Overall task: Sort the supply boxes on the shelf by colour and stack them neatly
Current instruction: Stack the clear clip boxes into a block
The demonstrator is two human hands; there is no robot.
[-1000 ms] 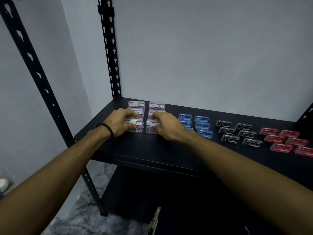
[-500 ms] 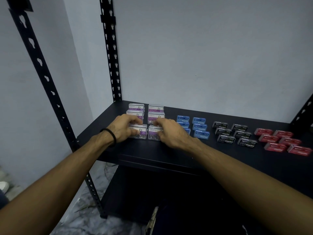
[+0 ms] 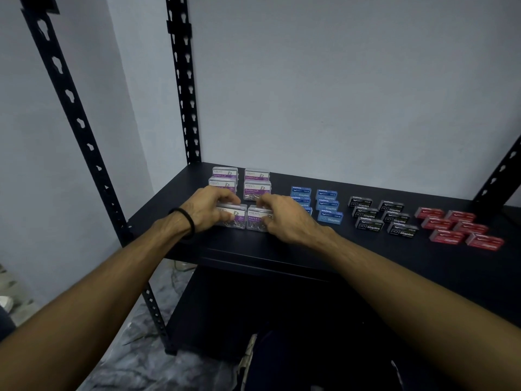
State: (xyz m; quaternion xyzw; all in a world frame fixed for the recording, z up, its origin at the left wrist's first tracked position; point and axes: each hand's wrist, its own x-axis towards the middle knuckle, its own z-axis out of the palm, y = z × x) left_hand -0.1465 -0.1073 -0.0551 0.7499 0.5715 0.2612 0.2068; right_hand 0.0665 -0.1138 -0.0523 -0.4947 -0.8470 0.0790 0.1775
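Now left hand (image 3: 209,207) grip, right hand (image 3: 284,217) grip each clutch clear plastic rectangular clip boxes (image 3: 255,220).

Clear plastic paper-clip boxes with purple labels (image 3: 257,189) sit leftmost on the black metal shelf (image 3: 282,249); small blue cardboard staple boxes (image 3: 327,206), black ones (image 3: 380,215), red ones (image 3: 456,227) follow rightward.

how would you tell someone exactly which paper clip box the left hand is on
Start at the black shelf and find the purple-labelled clear paper clip boxes at its left end, near the upright post. They sit in two columns; take the left column's front box, nearest the shelf edge. Unlike its neighbours, the left hand covers it.
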